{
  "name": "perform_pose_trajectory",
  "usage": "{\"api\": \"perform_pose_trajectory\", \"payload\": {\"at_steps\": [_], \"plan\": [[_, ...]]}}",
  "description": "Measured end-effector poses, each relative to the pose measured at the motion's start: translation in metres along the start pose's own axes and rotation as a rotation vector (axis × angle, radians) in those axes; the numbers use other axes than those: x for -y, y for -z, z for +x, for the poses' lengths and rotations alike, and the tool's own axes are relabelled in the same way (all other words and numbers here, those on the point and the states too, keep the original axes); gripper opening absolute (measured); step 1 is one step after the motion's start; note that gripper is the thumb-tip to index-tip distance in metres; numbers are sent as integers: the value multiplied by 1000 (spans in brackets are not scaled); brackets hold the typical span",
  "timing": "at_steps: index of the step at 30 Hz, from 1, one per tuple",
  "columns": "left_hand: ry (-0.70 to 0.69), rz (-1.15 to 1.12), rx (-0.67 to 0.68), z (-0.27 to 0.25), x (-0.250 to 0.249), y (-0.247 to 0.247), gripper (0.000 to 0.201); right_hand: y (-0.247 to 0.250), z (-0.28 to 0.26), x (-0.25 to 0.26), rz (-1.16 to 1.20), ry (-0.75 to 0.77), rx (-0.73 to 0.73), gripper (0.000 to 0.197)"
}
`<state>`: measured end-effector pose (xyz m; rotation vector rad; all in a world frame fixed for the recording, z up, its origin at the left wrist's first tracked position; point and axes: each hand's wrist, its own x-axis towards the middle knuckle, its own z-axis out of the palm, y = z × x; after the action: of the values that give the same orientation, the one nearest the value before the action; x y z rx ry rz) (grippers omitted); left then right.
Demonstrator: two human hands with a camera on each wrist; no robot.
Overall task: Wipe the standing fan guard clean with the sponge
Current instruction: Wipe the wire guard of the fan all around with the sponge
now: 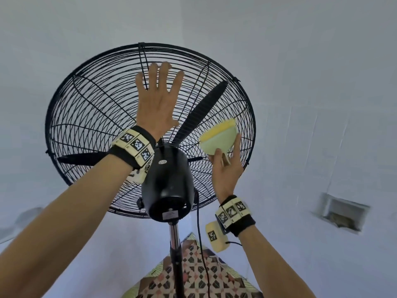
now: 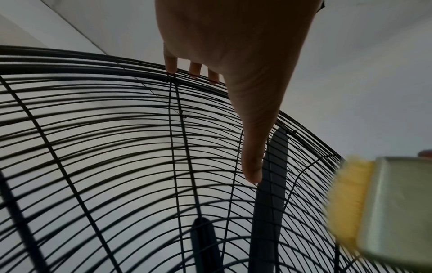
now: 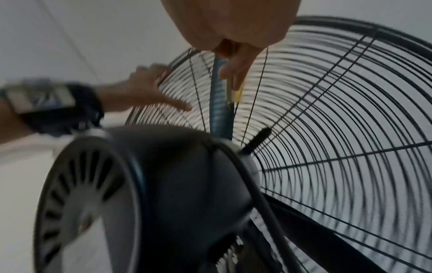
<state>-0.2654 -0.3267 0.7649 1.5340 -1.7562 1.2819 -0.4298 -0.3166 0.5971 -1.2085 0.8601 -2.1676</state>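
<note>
The black wire fan guard (image 1: 86, 108) fills the middle of the head view, seen from behind, with the motor housing (image 1: 167, 179) below its centre. My left hand (image 1: 158, 97) lies flat with spread fingers against the guard's upper rear wires; its fingertips (image 2: 171, 64) touch the rim. My right hand (image 1: 227, 168) grips the sponge (image 1: 219, 136), a yellow pad with a pale green back, against the guard's right side. In the left wrist view the sponge (image 2: 346, 201) sits at the right edge. A right-hand finger (image 3: 236, 64) shows in the right wrist view.
The fan's pole (image 1: 176, 250) and black cable (image 1: 204, 244) drop toward a patterned tiled floor (image 1: 193, 276). White walls surround the fan, with a recessed opening (image 1: 341, 214) in the right wall. Dark blades (image 1: 204, 108) sit inside the guard.
</note>
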Motion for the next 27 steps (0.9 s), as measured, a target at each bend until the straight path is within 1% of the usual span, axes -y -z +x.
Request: {"api": "perform_pose_trajectory", "payload": {"at_steps": [1,3,4,6,8,11,13,14,16,18,19,20,21,23,24,25,26,27], "plan": [[5,-7,5,1,-1,-1,136,-1,-6,-6,-49,7,72,71],[10,-19,18,3,0,-1,135,1,-12,-14,-183,71,211,69],[10,-26,23,4,0,-1,135,4,-12,-15,-207,83,242,69],[9,-28,15,5,0,0,134,9,-6,-17,-177,81,223,68],[8,-26,11,4,-2,1,134,11,-8,-19,-199,113,194,68],[25,-32,33,4,-4,2,135,12,-17,-27,-302,195,249,68],[37,-27,59,5,-3,4,135,13,-13,-32,-320,190,269,61],[38,-28,68,7,-3,4,136,14,-10,-32,-295,171,249,54],[35,-34,86,9,-4,5,136,15,-3,-30,-200,120,134,43],[33,-26,101,11,-6,7,137,15,-3,-27,-117,83,-17,38],[33,-22,102,12,-6,7,137,16,-4,-29,-106,77,-44,36],[34,-22,102,12,-7,7,137,16,-6,-31,-114,74,-16,34],[35,-26,104,12,-7,6,137,17,-9,-33,-140,72,58,32],[39,-34,102,11,-5,6,137,19,-10,-40,-297,87,227,32],[40,-34,98,10,-3,7,137,20,-8,-39,-366,104,269,33],[39,-31,98,10,-3,7,137,20,-4,-36,-393,120,275,34],[39,-25,100,9,-3,8,137,20,1,-33,-373,132,244,34],[38,-17,100,9,-4,8,137,20,7,-27,-314,133,173,34]]}}
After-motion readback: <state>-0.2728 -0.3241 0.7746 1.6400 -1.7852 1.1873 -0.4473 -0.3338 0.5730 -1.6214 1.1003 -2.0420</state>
